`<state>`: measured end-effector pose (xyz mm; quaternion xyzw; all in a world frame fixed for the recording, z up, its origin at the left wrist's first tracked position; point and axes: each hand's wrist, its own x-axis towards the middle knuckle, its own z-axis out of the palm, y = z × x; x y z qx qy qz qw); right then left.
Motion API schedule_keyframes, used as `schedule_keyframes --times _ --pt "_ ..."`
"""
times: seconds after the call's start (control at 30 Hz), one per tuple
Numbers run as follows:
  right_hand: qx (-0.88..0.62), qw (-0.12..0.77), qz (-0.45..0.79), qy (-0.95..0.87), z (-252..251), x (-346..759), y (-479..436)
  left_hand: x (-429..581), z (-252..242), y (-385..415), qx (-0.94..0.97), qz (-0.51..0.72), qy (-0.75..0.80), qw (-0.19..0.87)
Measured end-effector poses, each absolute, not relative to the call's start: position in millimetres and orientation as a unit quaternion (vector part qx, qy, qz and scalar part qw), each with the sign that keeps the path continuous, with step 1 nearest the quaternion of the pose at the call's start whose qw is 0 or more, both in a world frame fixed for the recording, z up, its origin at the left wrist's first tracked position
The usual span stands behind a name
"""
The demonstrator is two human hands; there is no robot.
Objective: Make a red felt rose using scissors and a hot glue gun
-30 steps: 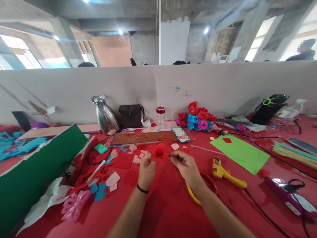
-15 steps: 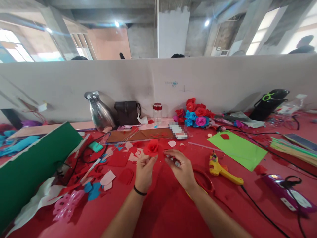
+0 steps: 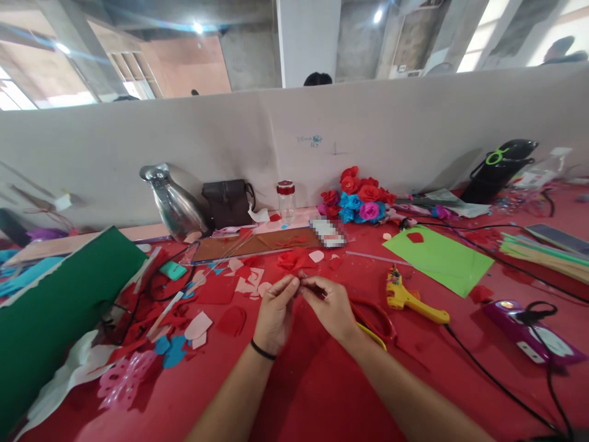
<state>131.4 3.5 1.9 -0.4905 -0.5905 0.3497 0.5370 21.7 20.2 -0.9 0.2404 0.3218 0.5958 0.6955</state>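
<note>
My left hand point(image 3: 278, 310), with a black band at its wrist, is closed in a pinch at the base of a red paper flower point(image 3: 293, 260). The flower head tilts away from me, just beyond the fingertips. Against those fingertips, my right hand point(image 3: 329, 306) is also closed in a pinch; what lies between its fingers is too small to make out. By the right wrist lie red-handled scissors point(image 3: 375, 319), partly hidden by the forearm. A yellow glue gun point(image 3: 411, 301) rests farther right on the red table.
Cut paper petals point(image 3: 199, 325) lie to the left, before a green board point(image 3: 69, 319). A steel jug point(image 3: 172, 202), a dark bag point(image 3: 227, 202), a glass jar point(image 3: 286, 202) and paper flowers point(image 3: 361, 196) stand behind. Rightward are a green sheet point(image 3: 442, 261) and a purple power strip point(image 3: 529, 334).
My right hand has moved left so its fingertips meet those of my left hand. The red flower has tipped away from me. The view has shifted slightly.
</note>
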Motion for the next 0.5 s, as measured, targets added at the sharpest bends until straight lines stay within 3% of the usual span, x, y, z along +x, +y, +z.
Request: schedule_keyframes --times 0.23,0.5 --pt "-0.465 0.557 0.386 -0.570 -1.5 131.1 5.7 8.3 0.3 25.2 0.319 0.582 0.359 0.656" --pt "-0.426 0.572 0.354 -0.605 -11.6 133.8 13.1 -3.6 3.2 26.9 0.612 0.587 0.352 0.397"
